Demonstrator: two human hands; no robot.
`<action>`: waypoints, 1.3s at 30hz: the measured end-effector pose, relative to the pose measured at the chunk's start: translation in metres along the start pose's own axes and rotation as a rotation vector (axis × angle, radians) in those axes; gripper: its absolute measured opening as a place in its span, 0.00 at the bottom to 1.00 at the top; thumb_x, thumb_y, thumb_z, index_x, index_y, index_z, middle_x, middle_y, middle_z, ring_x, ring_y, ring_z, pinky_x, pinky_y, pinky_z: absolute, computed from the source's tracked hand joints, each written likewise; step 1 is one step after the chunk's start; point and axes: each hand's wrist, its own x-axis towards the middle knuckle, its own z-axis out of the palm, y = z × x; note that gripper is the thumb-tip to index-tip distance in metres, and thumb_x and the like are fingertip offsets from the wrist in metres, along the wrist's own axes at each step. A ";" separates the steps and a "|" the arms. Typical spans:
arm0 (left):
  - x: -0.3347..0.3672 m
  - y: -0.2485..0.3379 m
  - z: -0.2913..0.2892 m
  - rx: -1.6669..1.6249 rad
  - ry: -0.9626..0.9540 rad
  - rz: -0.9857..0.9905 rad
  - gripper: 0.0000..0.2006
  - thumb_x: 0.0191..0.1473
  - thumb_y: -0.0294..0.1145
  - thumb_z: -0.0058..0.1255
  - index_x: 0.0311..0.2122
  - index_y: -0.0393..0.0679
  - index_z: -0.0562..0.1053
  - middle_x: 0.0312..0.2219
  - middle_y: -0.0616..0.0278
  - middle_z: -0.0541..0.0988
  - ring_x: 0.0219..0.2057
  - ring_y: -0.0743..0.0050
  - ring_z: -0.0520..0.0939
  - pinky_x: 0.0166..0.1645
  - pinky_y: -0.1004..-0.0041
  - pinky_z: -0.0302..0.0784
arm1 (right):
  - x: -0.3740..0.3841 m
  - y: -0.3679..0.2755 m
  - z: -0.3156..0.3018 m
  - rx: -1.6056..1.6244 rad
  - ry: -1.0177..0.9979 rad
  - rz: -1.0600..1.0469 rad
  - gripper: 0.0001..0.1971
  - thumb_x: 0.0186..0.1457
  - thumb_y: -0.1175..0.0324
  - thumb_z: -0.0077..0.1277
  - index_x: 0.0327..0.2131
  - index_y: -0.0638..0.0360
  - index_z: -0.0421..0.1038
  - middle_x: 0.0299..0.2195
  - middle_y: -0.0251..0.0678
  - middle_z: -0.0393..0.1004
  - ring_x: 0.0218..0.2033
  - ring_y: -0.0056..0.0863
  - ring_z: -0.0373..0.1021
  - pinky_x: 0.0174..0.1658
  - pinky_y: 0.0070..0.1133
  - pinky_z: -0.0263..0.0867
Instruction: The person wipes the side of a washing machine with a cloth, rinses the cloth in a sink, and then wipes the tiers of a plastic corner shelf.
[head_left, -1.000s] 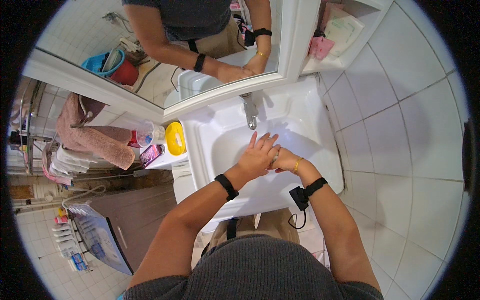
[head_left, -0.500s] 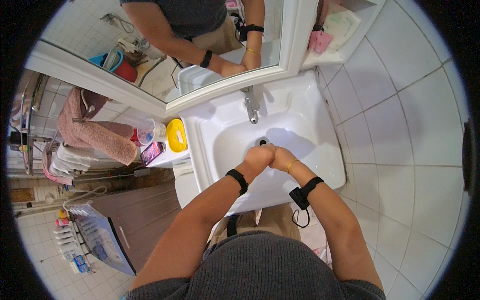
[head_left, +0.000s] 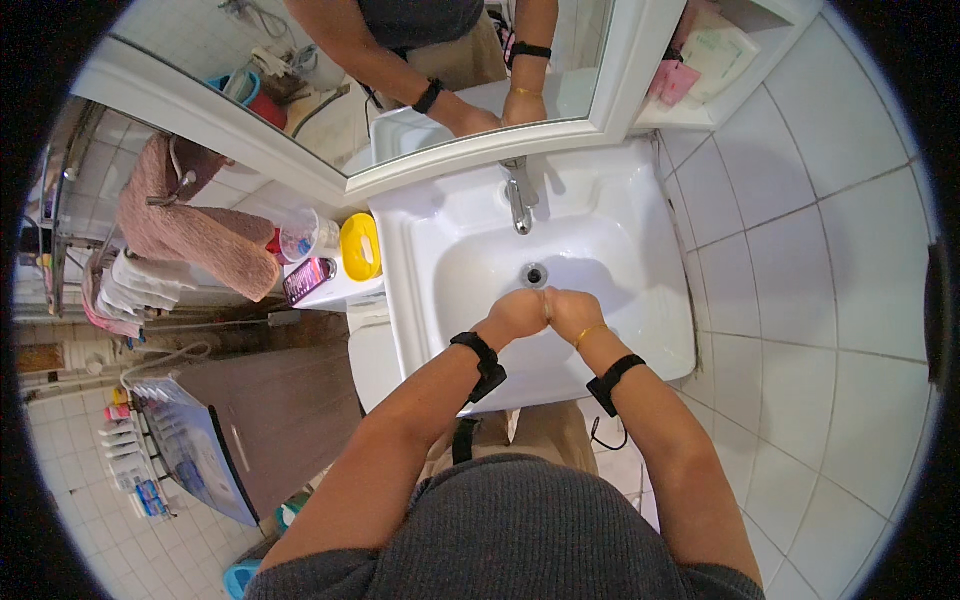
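Note:
My left hand (head_left: 517,313) and my right hand (head_left: 572,311) are pressed together side by side over the bowl of a white sink (head_left: 640,240), just in front of the drain (head_left: 534,274). Both are curled with knuckles up, and nothing shows inside them. Each wrist carries a black band; the right one also has a thin gold bracelet. A chrome tap (head_left: 517,196) stands at the back of the sink, beyond the hands. No water stream is visible.
A mirror (head_left: 400,70) above the sink reflects my arms. Left of the sink a small shelf holds a yellow round item (head_left: 359,246), a phone (head_left: 308,280) and a clear cup (head_left: 299,238). Pink towels (head_left: 190,225) hang further left. White tiled wall runs on the right.
The left hand lay flat over the right one a second ago. Both hands have curled up and now sit side by side, a little nearer the sink's front.

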 end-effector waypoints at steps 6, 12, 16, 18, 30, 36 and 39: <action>-0.006 0.036 -0.031 -0.365 0.124 -0.242 0.26 0.44 0.25 0.58 0.52 0.44 0.67 0.40 0.42 0.77 0.41 0.42 0.78 0.48 0.57 0.76 | 0.015 0.021 -0.008 0.034 0.093 0.091 0.09 0.49 0.65 0.53 0.35 0.56 0.75 0.32 0.48 0.77 0.37 0.44 0.75 0.41 0.36 0.71; -0.026 0.055 -0.044 0.036 0.480 0.137 0.45 0.41 0.20 0.58 0.66 0.50 0.53 0.52 0.43 0.66 0.50 0.43 0.72 0.55 0.56 0.72 | 0.027 0.021 -0.028 0.778 -0.415 0.314 0.14 0.48 0.65 0.56 0.38 0.61 0.73 0.35 0.47 0.78 0.38 0.47 0.75 0.43 0.35 0.71; -0.014 0.061 -0.051 0.127 0.438 0.070 0.46 0.41 0.21 0.60 0.67 0.51 0.53 0.48 0.47 0.68 0.47 0.48 0.74 0.49 0.58 0.77 | 0.033 0.030 -0.002 0.434 -0.069 -0.155 0.21 0.48 0.62 0.56 0.46 0.60 0.68 0.38 0.52 0.77 0.37 0.49 0.74 0.42 0.37 0.70; -0.009 0.065 -0.061 0.124 0.301 0.024 0.46 0.40 0.23 0.61 0.66 0.51 0.53 0.46 0.49 0.69 0.43 0.51 0.77 0.41 0.63 0.81 | 0.034 0.040 0.007 0.427 -0.081 -0.111 0.19 0.48 0.62 0.55 0.43 0.62 0.70 0.36 0.51 0.77 0.36 0.50 0.73 0.41 0.38 0.69; 0.020 0.062 -0.037 0.173 0.125 -0.183 0.05 0.48 0.27 0.52 0.32 0.40 0.73 0.23 0.51 0.80 0.29 0.52 0.84 0.30 0.61 0.80 | 0.012 0.042 -0.009 0.254 -0.165 0.071 0.10 0.47 0.66 0.54 0.33 0.58 0.76 0.33 0.48 0.78 0.36 0.48 0.74 0.41 0.37 0.70; 0.026 0.060 -0.028 0.053 -0.009 -0.272 0.08 0.49 0.31 0.52 0.34 0.41 0.76 0.28 0.52 0.82 0.32 0.50 0.83 0.36 0.57 0.80 | 0.007 0.048 -0.013 0.156 -0.148 0.068 0.11 0.51 0.62 0.50 0.33 0.56 0.77 0.32 0.46 0.79 0.36 0.46 0.75 0.40 0.37 0.71; 0.032 0.055 -0.013 -0.043 0.073 -0.295 0.07 0.51 0.34 0.51 0.29 0.43 0.77 0.27 0.52 0.82 0.32 0.48 0.83 0.34 0.55 0.79 | 0.009 0.054 -0.016 0.047 -0.090 0.010 0.09 0.51 0.64 0.48 0.31 0.55 0.77 0.30 0.44 0.79 0.33 0.45 0.76 0.37 0.37 0.72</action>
